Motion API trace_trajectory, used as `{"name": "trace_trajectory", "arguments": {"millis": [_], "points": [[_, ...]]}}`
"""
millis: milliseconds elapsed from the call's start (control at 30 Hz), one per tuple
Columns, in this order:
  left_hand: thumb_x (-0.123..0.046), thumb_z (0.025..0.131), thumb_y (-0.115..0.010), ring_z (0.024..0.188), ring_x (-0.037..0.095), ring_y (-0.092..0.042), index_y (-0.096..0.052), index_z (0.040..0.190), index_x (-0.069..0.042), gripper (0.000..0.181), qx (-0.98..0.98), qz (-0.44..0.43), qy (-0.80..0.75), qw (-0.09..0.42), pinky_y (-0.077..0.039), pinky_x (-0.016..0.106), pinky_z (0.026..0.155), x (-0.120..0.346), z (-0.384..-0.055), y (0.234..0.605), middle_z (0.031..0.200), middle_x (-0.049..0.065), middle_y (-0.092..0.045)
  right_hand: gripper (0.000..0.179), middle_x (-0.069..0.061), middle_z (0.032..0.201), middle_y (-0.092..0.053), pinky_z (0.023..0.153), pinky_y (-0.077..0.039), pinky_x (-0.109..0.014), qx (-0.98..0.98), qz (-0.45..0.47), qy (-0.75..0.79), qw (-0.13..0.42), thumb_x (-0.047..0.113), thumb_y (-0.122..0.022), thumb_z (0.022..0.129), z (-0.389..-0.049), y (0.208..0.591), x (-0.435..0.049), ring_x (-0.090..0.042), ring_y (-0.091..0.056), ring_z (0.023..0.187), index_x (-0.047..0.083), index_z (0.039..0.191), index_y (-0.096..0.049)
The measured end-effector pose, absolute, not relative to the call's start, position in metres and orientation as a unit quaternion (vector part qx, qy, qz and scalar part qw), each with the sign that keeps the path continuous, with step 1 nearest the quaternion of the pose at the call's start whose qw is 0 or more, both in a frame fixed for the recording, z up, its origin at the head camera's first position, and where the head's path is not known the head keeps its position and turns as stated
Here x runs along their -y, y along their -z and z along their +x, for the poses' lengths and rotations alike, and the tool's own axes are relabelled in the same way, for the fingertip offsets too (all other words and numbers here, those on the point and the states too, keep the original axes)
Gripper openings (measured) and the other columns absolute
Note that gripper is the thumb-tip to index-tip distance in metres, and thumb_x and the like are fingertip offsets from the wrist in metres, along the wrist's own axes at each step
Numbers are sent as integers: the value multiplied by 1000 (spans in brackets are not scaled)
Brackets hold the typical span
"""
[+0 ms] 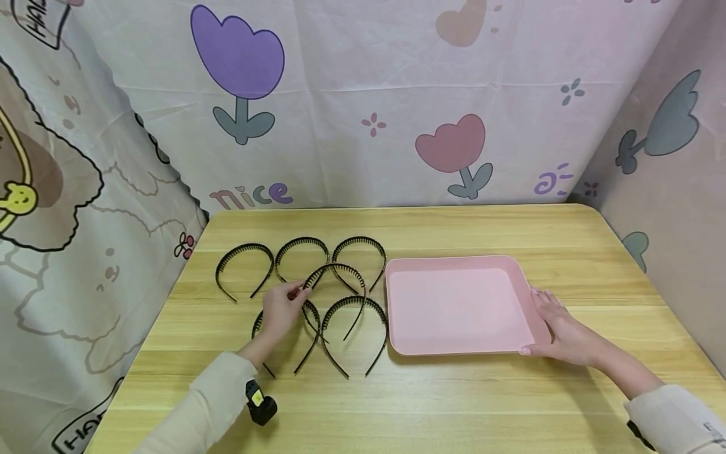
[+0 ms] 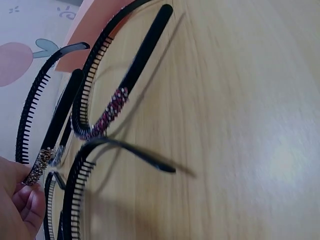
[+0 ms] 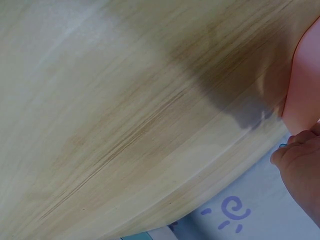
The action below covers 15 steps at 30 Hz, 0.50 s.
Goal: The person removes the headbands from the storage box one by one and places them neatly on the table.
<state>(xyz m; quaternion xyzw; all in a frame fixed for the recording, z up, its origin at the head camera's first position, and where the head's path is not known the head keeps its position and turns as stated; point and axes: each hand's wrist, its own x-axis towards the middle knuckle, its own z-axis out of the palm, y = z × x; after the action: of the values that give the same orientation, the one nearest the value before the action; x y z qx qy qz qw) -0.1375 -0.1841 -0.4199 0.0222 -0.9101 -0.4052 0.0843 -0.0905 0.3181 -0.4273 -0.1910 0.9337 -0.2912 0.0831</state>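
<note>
My left hand [image 1: 285, 309] pinches a black toothed headband [image 1: 336, 265] by its left side, raised over the other headbands. In the left wrist view, small glittering beads cover part of the held headband [image 2: 56, 122], and thumb and fingertips meet on that beaded part. Beneath it lie a front-right headband [image 1: 354, 299] and a front-left headband [image 1: 307, 355], the latter partly hidden by the hand. Over at the pink tray [image 1: 454, 306], my right hand [image 1: 570, 334] rests against the right wall, fingers extended and thumb at the front corner.
Behind the front pair, a row holds a left headband [image 1: 245, 246], a middle headband [image 1: 302, 239] and a right headband [image 1: 360, 239]. All lie on a wooden table [image 1: 442, 403] left of the tray. A printed curtain [image 1: 346, 63] hangs behind the table.
</note>
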Motion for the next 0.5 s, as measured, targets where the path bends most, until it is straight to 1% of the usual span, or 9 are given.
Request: {"name": "trace_trajectory", "arguments": {"millis": [133,300,500], "points": [[-9,84,-67,54,7,-46,-66,106,5,26,912,20,400,87,-35,16,45,193,-135,422,75,17,-67,110,-40,145,-12,115,11,-40,-934,-189,291,84,33,-79,70,-91,427,-318,-55,-2,135,-16,141,-11],[-7,84,-67,53,5,-45,-67,104,5,24,917,16,383,110,-35,15,44,207,-133,425,72,17,-67,112,-41,145,-11,115,11,-40,-937,-182,284,89,35,-79,70,-91,427,-318,-54,-3,135,-15,142,-9],[-8,83,-67,50,5,-45,-68,104,5,24,923,23,361,127,-36,16,43,223,-128,423,69,16,-66,112,-41,145,-11,115,10,-43,-937,-182,284,89,35,-78,70,-91,426,-317,-54,-2,136,-15,142,-9]]}}
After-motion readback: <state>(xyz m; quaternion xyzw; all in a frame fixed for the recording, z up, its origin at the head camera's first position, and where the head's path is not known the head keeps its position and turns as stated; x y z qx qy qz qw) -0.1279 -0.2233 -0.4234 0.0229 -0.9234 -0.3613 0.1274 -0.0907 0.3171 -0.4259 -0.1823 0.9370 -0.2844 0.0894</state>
